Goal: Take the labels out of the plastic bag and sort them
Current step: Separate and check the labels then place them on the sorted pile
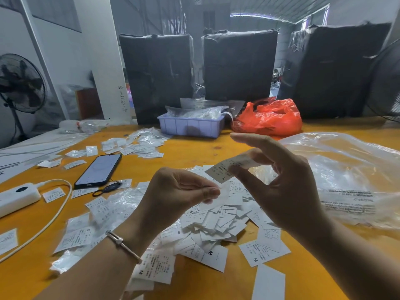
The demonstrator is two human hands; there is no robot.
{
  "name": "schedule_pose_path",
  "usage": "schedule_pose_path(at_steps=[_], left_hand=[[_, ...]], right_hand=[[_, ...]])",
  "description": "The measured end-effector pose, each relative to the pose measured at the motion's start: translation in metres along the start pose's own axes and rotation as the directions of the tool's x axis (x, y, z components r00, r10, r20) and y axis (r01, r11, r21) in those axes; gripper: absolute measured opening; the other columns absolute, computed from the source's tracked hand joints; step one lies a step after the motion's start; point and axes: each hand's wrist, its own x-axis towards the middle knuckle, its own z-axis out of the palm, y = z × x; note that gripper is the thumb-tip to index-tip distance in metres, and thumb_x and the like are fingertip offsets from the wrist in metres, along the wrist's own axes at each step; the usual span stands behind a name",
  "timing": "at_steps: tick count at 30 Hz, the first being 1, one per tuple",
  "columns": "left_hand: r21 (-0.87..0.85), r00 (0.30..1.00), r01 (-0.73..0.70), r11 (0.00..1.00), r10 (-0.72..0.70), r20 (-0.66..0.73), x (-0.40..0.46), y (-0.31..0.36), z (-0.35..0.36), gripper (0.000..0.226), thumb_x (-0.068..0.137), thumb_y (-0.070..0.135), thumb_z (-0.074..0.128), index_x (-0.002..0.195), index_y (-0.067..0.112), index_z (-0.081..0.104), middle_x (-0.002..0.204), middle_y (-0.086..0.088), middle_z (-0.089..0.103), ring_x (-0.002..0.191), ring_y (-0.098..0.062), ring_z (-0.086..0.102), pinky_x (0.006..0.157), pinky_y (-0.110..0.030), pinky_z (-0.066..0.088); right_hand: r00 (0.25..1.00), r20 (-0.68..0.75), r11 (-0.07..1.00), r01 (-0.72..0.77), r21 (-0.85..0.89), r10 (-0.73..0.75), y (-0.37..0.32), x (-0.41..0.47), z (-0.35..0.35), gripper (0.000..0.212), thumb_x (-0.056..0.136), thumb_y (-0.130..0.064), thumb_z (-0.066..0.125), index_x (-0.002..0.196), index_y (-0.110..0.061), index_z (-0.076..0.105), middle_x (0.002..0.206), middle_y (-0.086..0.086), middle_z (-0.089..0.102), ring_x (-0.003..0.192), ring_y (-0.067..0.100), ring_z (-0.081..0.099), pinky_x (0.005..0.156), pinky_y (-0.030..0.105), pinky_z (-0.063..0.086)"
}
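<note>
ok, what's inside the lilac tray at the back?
The lilac tray holds clear plastic bags of white labels, heaped above its rim. Whatever lies beneath them is hidden by the bags and the tray wall.

Phone point(98, 169) left of label pile point(207, 226)

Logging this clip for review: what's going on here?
A person is sorting size labels at a yellow table. The right hand pinches one label marked L; the left hand pinches something small below it. A loose label pile lies beneath, with a clear plastic bag to the right.
</note>
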Motion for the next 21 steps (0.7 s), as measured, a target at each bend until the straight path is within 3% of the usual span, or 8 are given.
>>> schedule_pose_path(at_steps=[4, 11, 16, 18, 21], left_hand=[[-0.024, 1.000, 0.014, 1.000, -0.014, 0.009, -0.001, 0.001, -0.001, 0.016, 0.069, 0.028, 0.078, 0.081, 0.017, 0.078, 0.075, 0.002, 0.077, 0.067, -0.014, 0.074, 0.059, -0.013, 0.054], [-0.013, 0.997, 0.034, 0.999, -0.033, 0.070, 0.000, -0.001, -0.001, 0.018, 0.073, 0.024, 0.076, 0.086, 0.011, 0.078, 0.079, 0.001, 0.078, 0.069, -0.014, 0.074, 0.060, -0.013, 0.053], [0.001, 0.995, 0.037, 0.999, -0.037, 0.088, 0.000, -0.001, 0.001, 0.020, 0.074, 0.024, 0.076, 0.087, 0.010, 0.077, 0.077, 0.002, 0.077, 0.069, -0.012, 0.074, 0.060, -0.012, 0.052], [-0.031, 0.997, 0.052, 0.998, -0.050, 0.065, 0.000, -0.001, 0.000, 0.020, 0.073, 0.025, 0.076, 0.087, 0.010, 0.078, 0.078, 0.001, 0.078, 0.069, -0.014, 0.074, 0.059, -0.012, 0.052], [-0.050, 0.996, 0.073, 0.996, -0.071, 0.051, 0.000, 0.001, -0.001, 0.023, 0.072, 0.034, 0.075, 0.087, 0.016, 0.078, 0.082, 0.001, 0.078, 0.071, -0.016, 0.075, 0.060, -0.017, 0.054]], right_hand=[[0.999, 0.046, 0.999, -0.011, -0.042, 0.013, 0.003, 0.000, -0.001, 0.033, 0.075, -0.009, 0.080, 0.103, -0.024, 0.070, 0.092, -0.008, 0.072, 0.086, 0.005, 0.068, 0.073, 0.029, 0.056], [0.979, 0.203, 0.998, 0.007, -0.070, 0.007, 0.011, 0.004, -0.003, 0.018, 0.073, -0.009, 0.080, 0.088, -0.017, 0.073, 0.083, -0.006, 0.072, 0.077, 0.012, 0.066, 0.066, 0.039, 0.055], [0.959, 0.281, 0.997, -0.031, -0.064, 0.048, 0.010, 0.001, 0.001, 0.027, 0.074, -0.015, 0.081, 0.098, -0.022, 0.072, 0.088, -0.012, 0.071, 0.077, 0.004, 0.064, 0.072, 0.029, 0.053], [0.977, 0.202, 0.997, -0.055, -0.053, 0.065, 0.011, 0.001, 0.001, 0.033, 0.076, -0.016, 0.080, 0.107, -0.022, 0.069, 0.087, -0.014, 0.069, 0.077, 0.005, 0.061, 0.071, 0.022, 0.049], [0.993, 0.080, 0.996, -0.084, -0.016, 0.085, 0.013, 0.003, -0.001, 0.025, 0.077, -0.007, 0.078, 0.100, -0.017, 0.072, 0.080, -0.010, 0.069, 0.075, 0.004, 0.060, 0.067, 0.016, 0.046]])
